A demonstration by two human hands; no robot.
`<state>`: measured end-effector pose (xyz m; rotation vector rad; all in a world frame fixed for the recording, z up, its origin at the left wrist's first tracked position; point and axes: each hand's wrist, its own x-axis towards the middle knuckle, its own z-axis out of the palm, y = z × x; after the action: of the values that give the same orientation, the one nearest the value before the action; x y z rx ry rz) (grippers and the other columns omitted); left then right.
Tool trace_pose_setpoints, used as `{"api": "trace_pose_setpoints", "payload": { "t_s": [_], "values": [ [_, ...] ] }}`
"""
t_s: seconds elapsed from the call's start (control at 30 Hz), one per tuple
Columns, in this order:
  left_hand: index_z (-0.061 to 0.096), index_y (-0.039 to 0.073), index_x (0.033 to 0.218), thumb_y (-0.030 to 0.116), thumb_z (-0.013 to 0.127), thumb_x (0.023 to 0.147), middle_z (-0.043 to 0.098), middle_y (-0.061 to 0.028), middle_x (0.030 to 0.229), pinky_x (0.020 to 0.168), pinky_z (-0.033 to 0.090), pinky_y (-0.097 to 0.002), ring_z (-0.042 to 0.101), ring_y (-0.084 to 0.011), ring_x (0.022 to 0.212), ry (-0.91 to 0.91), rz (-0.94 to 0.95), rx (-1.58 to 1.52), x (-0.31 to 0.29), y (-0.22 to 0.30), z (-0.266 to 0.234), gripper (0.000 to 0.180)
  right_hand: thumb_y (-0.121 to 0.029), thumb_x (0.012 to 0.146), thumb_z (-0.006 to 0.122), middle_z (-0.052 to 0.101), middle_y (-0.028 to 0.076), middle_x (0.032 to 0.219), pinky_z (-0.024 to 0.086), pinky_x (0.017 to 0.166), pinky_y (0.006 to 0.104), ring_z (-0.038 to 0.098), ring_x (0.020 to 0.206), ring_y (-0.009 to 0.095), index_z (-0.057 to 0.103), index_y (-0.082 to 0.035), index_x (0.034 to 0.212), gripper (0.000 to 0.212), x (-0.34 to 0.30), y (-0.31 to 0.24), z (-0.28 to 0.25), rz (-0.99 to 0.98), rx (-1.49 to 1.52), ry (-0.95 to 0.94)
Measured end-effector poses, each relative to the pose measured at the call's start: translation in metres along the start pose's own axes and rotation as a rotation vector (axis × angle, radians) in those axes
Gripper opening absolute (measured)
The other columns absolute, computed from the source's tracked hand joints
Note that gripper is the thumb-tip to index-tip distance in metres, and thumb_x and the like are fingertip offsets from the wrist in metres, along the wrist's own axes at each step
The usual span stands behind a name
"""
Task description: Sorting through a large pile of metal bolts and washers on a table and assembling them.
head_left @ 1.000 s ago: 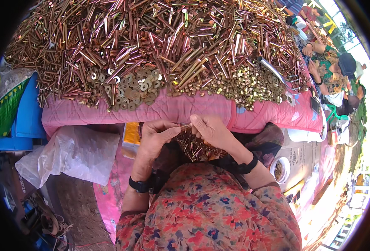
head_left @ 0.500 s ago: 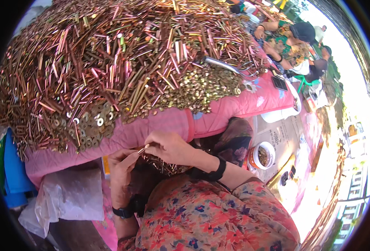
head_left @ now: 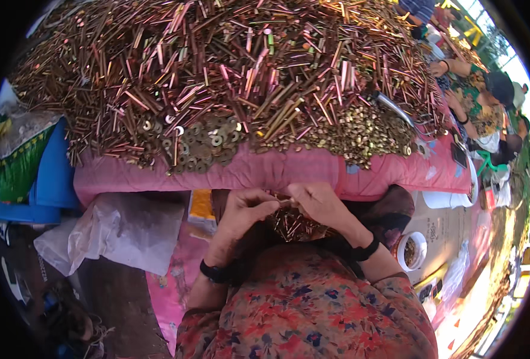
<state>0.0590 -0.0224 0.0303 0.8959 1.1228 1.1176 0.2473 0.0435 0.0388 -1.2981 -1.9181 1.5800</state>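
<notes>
My left hand (head_left: 247, 210) and my right hand (head_left: 320, 204) meet in front of the table's near edge. Both are closed in a pinch, fingertips almost touching. A thin, shiny metal rod (head_left: 285, 204) sits between them, mostly covered by the fingers; whether a nut or washer is on it cannot be made out. Below the hands, in my lap, lies a heap of similar metal rods (head_left: 301, 226). Just beyond the hands, small brassy nuts (head_left: 349, 128) and flat washers (head_left: 208, 143) are piled along the edge of the pink quilted cover (head_left: 277, 170).
A large heap of coppery rods and tubes (head_left: 217, 66) covers the table. A hooked metal tool (head_left: 395, 110) and a phone (head_left: 458, 155) lie toward the right. Left are a blue bin (head_left: 57, 173) and plastic sheeting (head_left: 130, 230). A white tub (head_left: 412, 250) stands right; another person (head_left: 480, 99) sits beyond.
My view has swung, so the table looks level and sits farther right. Both hands stay together at the small rod, fingers still pinched.
</notes>
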Motion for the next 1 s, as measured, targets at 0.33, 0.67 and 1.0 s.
{"api": "trace_pose_setpoints", "payload": {
  "t_s": [0.33,0.67,1.0],
  "values": [
    [0.065,-0.003,0.088,0.010,0.066,0.079,0.065,-0.0098,0.076,0.061,0.047,-0.0285,0.060,-0.0172,0.065,1.097,0.487,0.654,0.027,0.000,-0.118,0.015,-0.024,0.086,0.061,0.053,0.012,0.060,0.041,0.052,0.0324,0.051,0.054,0.021,0.060,-0.001,0.080,0.024,0.006,0.017,0.010,-0.257,-0.360,0.247],
    [0.066,-0.005,0.080,0.014,0.067,0.073,0.065,-0.0156,0.069,0.059,0.048,-0.0321,0.063,-0.0225,0.060,1.141,0.399,0.864,0.049,0.003,-0.176,0.020,-0.025,0.086,0.060,0.055,0.015,0.063,0.043,0.054,0.0363,0.055,0.057,0.029,0.060,-0.002,0.080,0.023,0.018,0.015,0.026,-0.234,-0.341,0.212],
    [0.063,-0.003,0.086,0.006,0.066,0.078,0.063,-0.0052,0.069,0.055,0.045,-0.0212,0.057,-0.0075,0.060,0.732,0.450,0.222,0.076,0.013,-0.080,0.012,-0.020,0.085,0.061,0.051,0.011,0.057,0.038,0.048,0.0305,0.046,0.049,0.015,0.059,0.000,0.081,0.021,0.039,0.020,0.022,-0.265,-0.282,0.321]
  ]
}}
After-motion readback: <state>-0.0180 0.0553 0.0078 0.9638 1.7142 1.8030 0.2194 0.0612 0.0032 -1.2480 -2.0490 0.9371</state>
